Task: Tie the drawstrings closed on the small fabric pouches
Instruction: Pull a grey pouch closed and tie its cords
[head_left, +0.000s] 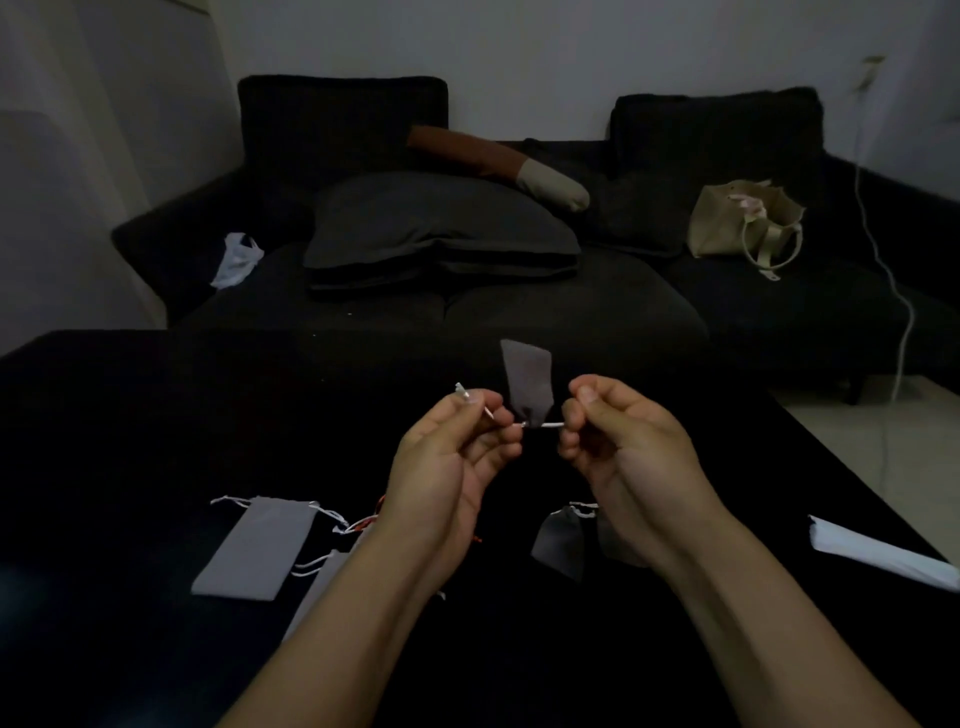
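Both hands, left (457, 447) and right (618, 436), pinch the drawstring (540, 425), grey pouch (527, 379) between them.

A dark sofa (519, 312) holds a grey cushion (441, 228), a beige bag (727, 223) and what may be a plastic bag (236, 260); a white cable (904, 322) hangs at right.

Your left hand (451, 452) is covering the near end of the cord (540, 425), and your right hand (618, 441) is hiding the other end inside its curled fingers. Any knot at the held pouch (527, 379) is showing too small to judge. Your left forearm is hiding part of a second flat pouch (317, 587); your right wrist is overlapping another (615, 540). The right edge is cutting off the white sheet (883, 553).
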